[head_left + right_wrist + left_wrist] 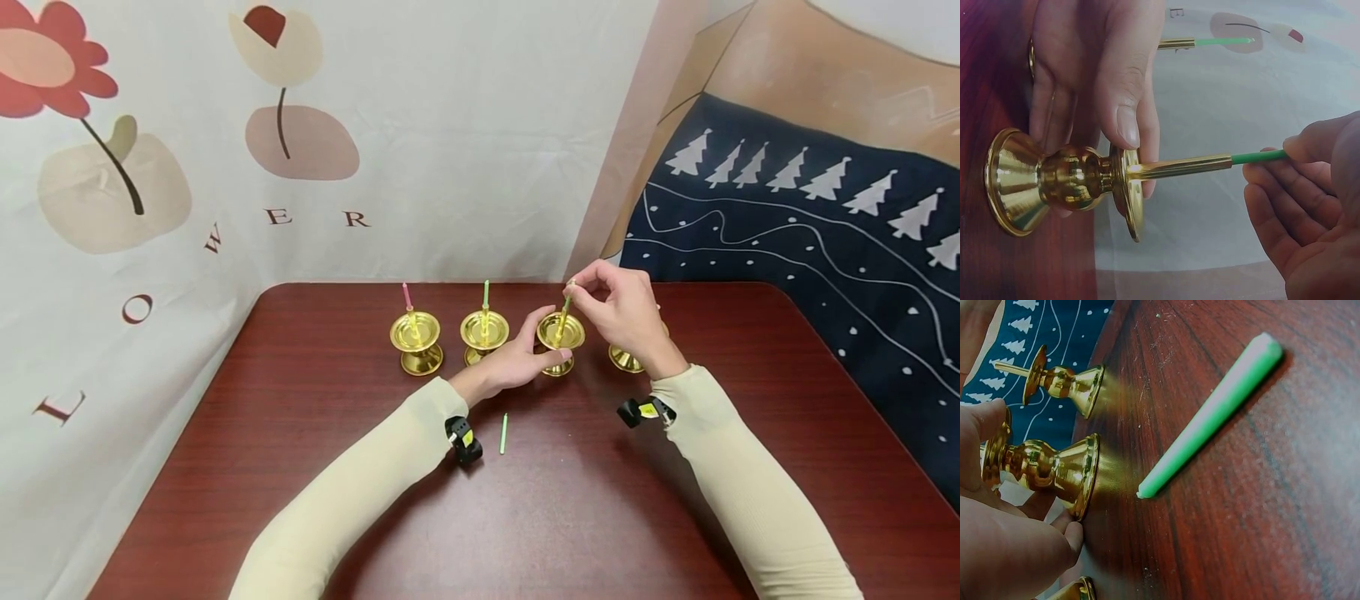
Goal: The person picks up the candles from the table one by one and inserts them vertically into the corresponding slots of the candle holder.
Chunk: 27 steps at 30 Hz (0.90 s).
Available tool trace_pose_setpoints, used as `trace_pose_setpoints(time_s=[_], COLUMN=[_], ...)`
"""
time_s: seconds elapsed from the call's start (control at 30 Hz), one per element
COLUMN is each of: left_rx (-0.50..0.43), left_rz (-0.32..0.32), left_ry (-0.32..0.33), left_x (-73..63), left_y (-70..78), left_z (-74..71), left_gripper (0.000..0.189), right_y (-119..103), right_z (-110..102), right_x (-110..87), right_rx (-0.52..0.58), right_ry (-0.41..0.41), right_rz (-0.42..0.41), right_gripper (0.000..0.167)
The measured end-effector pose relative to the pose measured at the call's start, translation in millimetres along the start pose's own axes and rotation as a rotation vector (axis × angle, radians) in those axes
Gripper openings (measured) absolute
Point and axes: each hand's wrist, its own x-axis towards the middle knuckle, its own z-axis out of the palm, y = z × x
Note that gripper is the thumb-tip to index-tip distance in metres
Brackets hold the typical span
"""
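My left hand (pixel 513 362) grips a brass candle holder (pixel 1075 178), the third from the left, with the thumb at its dish and fingers behind the stem. A thin green candle (pixel 1259 156) stands with its lower end inside that holder's tube. My right hand (pixel 626 308) pinches the candle's upper part between thumb and fingertips. On the table in front of the holders lies a loose green candle (pixel 503 433), seen large in the left wrist view.
To the left stand a holder (pixel 415 332) with a pink candle (pixel 407 296) and a holder (pixel 475 329) with a green candle (pixel 486 294). Behind my right hand is another holder (pixel 625 358); its tube (pixel 1011 368) is bare. Printed cloths (pixel 450 167) hang behind the dark red table (pixel 315 467).
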Motion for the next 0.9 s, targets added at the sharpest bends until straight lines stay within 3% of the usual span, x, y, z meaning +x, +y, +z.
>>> trace_pose_setpoints(time_s=[0.9], left_rx=[-0.005], left_rz=[0.009], left_ry=[0.012], left_x=[-0.5], left_y=[-0.5], left_z=[0.3], left_gripper=[0.086], right_y=[-1.4], right_z=[-1.2], right_x=[1.9], right_rx=[-0.020], right_ry=[-0.030], right_rz=[-0.008], right_gripper=[0.005])
